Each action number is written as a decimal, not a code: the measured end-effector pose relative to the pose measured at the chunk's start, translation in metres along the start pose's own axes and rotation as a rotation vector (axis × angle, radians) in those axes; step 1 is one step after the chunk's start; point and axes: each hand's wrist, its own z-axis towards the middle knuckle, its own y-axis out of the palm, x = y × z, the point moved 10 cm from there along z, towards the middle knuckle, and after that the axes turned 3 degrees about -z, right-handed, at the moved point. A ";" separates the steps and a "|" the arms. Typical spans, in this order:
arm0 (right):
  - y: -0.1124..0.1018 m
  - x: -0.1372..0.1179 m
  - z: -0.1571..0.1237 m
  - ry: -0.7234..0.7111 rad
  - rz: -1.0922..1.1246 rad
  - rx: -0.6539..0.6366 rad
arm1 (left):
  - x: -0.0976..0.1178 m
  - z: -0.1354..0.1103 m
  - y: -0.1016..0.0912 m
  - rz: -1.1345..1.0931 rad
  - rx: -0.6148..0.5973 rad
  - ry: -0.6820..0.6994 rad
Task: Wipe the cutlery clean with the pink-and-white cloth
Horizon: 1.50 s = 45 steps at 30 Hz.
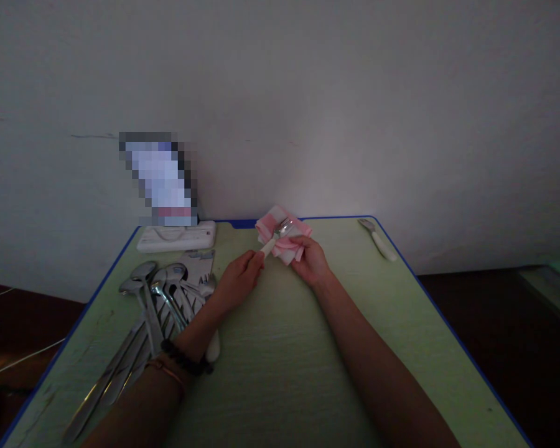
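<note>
My left hand is closed round the white handle of a fork, whose metal tines point away from me. A pink-and-white cloth lies behind and around the fork's head. My right hand grips the near right side of this cloth, thumb on top, close to the tines. Both hands are above the table's far part. Beneath and beside my left forearm lies a pile of metal spoons, forks and other long-handled cutlery, partly hidden by the arm.
A white-handled piece of cutlery with a metal head lies at the table's far right. A blurred-out screen stands at the back left, with a white flat box before it. The blue-edged green table meets the wall.
</note>
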 end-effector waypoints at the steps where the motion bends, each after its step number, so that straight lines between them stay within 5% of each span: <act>1: -0.002 -0.001 0.001 -0.006 0.017 0.017 | 0.000 0.000 -0.001 0.001 0.012 0.001; 12: 0.006 0.010 0.000 0.074 -0.025 -0.069 | 0.015 -0.002 -0.008 0.177 0.066 0.077; 22: 0.024 -0.009 -0.008 -0.049 0.038 -0.200 | 0.012 0.000 -0.010 0.261 0.100 0.084; 45: 0.007 -0.004 -0.006 -0.112 -0.117 -0.075 | 0.024 -0.004 0.003 0.445 -0.009 0.147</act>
